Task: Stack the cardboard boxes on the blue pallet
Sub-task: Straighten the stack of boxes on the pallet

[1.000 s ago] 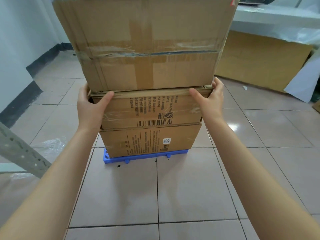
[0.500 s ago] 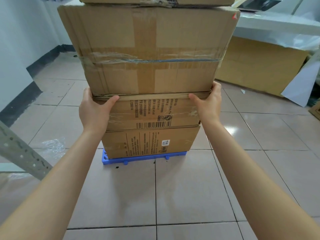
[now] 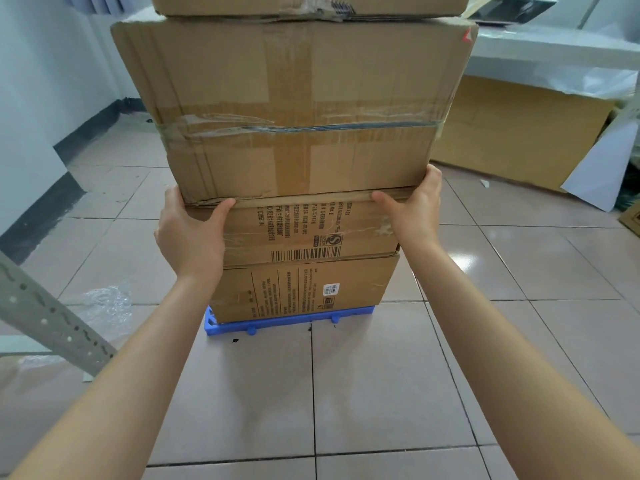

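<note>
A blue pallet [image 3: 291, 321] lies on the tiled floor with cardboard boxes stacked on it. The bottom box [image 3: 304, 289] carries a small label. On it sits a printed box with a barcode [image 3: 301, 230], then a large taped box [image 3: 294, 109], then another box [image 3: 311, 3] cut off by the top edge. My left hand [image 3: 190, 233] clasps the barcode box's left corner, thumb at the seam under the large box. My right hand [image 3: 414, 209] clasps its right corner the same way.
A grey slotted metal beam [image 3: 45, 313] slants across the lower left, with bubble wrap [image 3: 107, 303] on the floor behind it. A big cardboard sheet [image 3: 512, 140] and a white sheet [image 3: 602, 174] lean at the right. A white wall runs along the left.
The view has tilted up and drawn back a little, so the box on top of the stack has come into sight. Both hands stay on the barcode box's corners.
</note>
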